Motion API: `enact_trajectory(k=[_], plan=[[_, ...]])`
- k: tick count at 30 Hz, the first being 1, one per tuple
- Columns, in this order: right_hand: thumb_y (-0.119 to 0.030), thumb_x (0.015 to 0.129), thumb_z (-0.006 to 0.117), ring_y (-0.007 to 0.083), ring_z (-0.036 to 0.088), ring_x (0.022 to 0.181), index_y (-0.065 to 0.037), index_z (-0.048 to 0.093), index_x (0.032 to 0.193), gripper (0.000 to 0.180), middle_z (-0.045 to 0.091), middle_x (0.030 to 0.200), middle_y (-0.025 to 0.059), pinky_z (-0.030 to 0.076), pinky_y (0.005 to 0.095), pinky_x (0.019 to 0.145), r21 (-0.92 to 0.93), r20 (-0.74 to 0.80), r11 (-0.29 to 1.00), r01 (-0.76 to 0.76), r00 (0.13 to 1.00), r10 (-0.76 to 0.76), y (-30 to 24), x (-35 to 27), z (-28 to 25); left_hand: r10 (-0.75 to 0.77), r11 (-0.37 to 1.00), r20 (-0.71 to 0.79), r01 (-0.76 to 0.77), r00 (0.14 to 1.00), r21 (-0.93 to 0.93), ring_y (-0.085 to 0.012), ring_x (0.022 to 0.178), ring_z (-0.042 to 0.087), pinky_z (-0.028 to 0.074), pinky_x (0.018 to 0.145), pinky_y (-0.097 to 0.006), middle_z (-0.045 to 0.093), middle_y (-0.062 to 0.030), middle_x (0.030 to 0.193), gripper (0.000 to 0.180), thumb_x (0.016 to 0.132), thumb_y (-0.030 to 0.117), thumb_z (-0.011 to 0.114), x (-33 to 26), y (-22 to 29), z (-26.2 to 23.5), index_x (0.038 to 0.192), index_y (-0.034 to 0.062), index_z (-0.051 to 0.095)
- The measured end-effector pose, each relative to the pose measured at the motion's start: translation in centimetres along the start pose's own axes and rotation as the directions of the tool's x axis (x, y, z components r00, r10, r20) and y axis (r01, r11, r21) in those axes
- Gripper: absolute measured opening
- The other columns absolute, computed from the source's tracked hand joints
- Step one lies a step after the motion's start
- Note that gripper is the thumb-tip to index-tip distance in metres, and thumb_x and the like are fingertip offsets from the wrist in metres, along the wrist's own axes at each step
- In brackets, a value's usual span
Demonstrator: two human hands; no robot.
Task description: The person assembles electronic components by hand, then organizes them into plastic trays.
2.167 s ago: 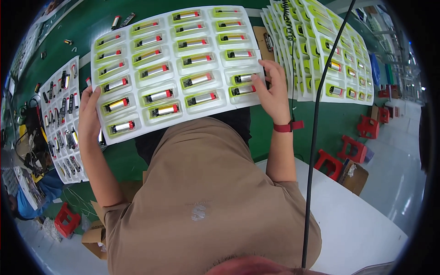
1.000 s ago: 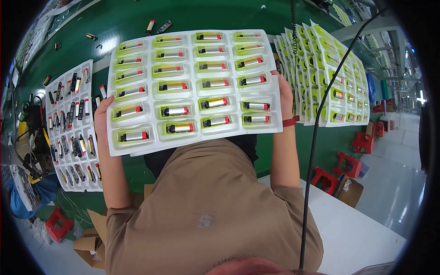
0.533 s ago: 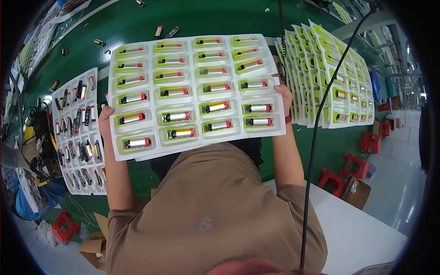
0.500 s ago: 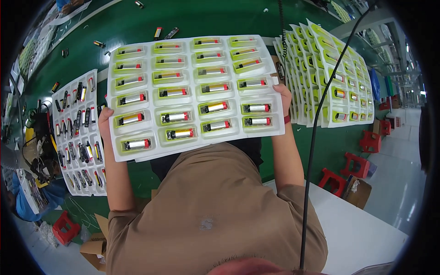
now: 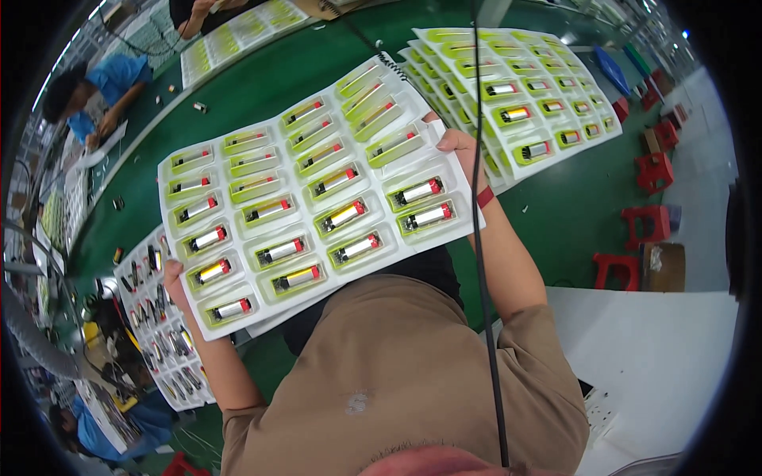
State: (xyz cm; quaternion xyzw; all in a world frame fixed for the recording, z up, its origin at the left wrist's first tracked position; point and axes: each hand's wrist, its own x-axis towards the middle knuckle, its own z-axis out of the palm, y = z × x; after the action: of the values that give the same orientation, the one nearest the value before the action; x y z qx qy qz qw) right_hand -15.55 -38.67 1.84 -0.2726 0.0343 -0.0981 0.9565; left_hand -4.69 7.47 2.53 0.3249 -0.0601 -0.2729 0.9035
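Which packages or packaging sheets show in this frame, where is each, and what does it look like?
Blister sheet: held up by the left hand and right hand; white, lime pockets with silver-and-red cylinders.
Stack of matching sheets: fanned on the green table, upper right.
Clear tray: lower left, dark small parts.
Cardboard box: far right floor, brown.

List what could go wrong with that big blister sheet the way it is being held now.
1. The blister sheet is gripped only at two opposite edges, by the left hand and the right hand, so it may sag or buckle in the middle.
2. It is tilted, so a weak grip might let it slide.
3. Its far corner sits close to the stacked sheets and might knock them.
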Motion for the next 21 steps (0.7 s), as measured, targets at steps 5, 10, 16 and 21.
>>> enact_trajectory(k=[5, 10, 16, 21], plan=[[-0.004, 0.074, 0.046, 0.0328, 0.048, 0.139, -0.002, 0.028, 0.159, 0.086, 0.040, 0.158, 0.0171, 0.037, 0.0435, 0.119, -0.039, 0.148, 0.992, 0.123, 0.982, -0.116, -4.7, -3.4, 7.2, -0.049, 0.999, 0.148, 0.050, 0.988, -0.008, -0.0458, 0.122, 0.061, 0.050, 0.105, -0.058, 0.052, -0.0304, 0.144, 0.075, 0.082, 0.028, 0.050, 1.0, 2.0, 3.2, 0.149, -0.0059, 0.042], [0.000, 0.081, 0.043, 0.0343, 0.051, 0.136, -0.005, 0.031, 0.157, 0.077, 0.043, 0.156, 0.0177, 0.039, 0.0457, 0.117, -0.082, 0.210, 0.975, 0.207, 0.960, -0.186, -10.5, -5.9, 10.1, -0.061, 0.998, 0.188, 0.059, 0.980, 0.016, -0.0466, 0.118, 0.063, 0.053, 0.101, -0.059, 0.054, -0.0305, 0.143, 0.075, 0.084, 0.030, 0.048, 2.7, 2.1, 7.8, 0.148, -0.0072, 0.042], [-0.002, 0.084, 0.044, 0.0394, 0.056, 0.129, -0.003, 0.037, 0.152, 0.069, 0.049, 0.148, 0.0226, 0.044, 0.0518, 0.113, -0.192, 0.248, 0.966, 0.176, 0.960, -0.126, -20.4, -8.4, 9.1, -0.132, 0.991, 0.195, 0.126, 0.972, 0.043, -0.0380, 0.096, 0.072, 0.061, 0.088, -0.048, 0.068, -0.0267, 0.119, 0.064, 0.085, 0.031, 0.045, 8.1, -1.2, 15.7, 0.136, -0.0075, 0.054], [-0.009, 0.084, 0.049, 0.0413, 0.062, 0.119, -0.002, 0.044, 0.146, 0.062, 0.056, 0.139, 0.0243, 0.048, 0.0518, 0.108, -0.318, 0.214, 0.938, 0.140, 0.974, -0.072, -27.8, -9.2, 7.4, -0.250, 0.964, 0.365, 0.266, 0.897, 0.008, -0.0410, 0.103, 0.070, 0.056, 0.096, -0.052, 0.065, -0.0288, 0.125, 0.065, 0.083, 0.028, 0.045, 13.8, -4.8, 19.6, 0.138, -0.0075, 0.053]])
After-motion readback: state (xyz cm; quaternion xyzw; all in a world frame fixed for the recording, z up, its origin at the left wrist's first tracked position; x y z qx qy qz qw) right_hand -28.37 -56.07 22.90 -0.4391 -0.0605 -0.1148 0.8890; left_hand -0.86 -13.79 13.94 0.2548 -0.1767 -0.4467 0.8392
